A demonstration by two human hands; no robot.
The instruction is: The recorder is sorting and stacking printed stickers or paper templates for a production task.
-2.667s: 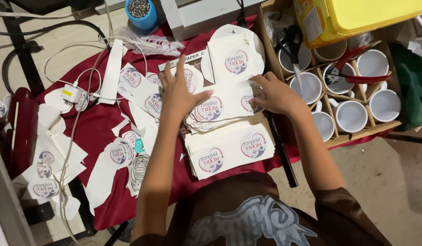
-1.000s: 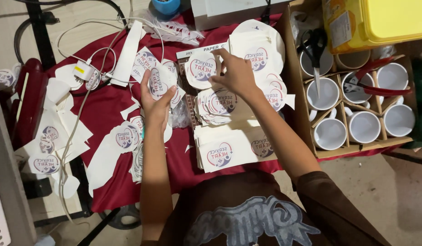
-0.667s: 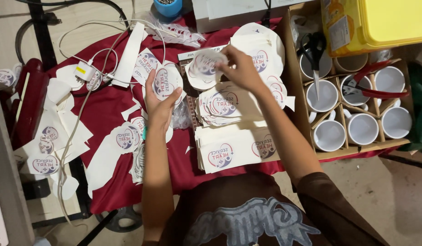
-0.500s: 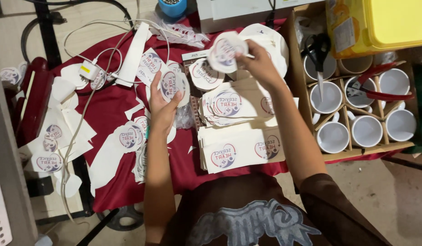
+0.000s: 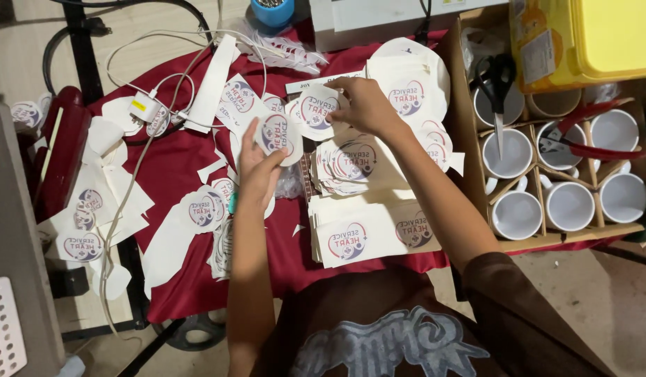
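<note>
Two round printed cutouts, one pinched in each hand: left hand (image 5: 258, 162) grips its cutout (image 5: 279, 135), right hand (image 5: 368, 105) another (image 5: 317, 112), lifted clear of stacked sheets (image 5: 372, 234) on the tabletop (image 5: 176, 160).

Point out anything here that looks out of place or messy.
Scissors stand blade-down inside a white mug in the cardboard box, an odd spot. Paper offcuts lie scattered over the red cloth, tangled with a white cable.
</note>
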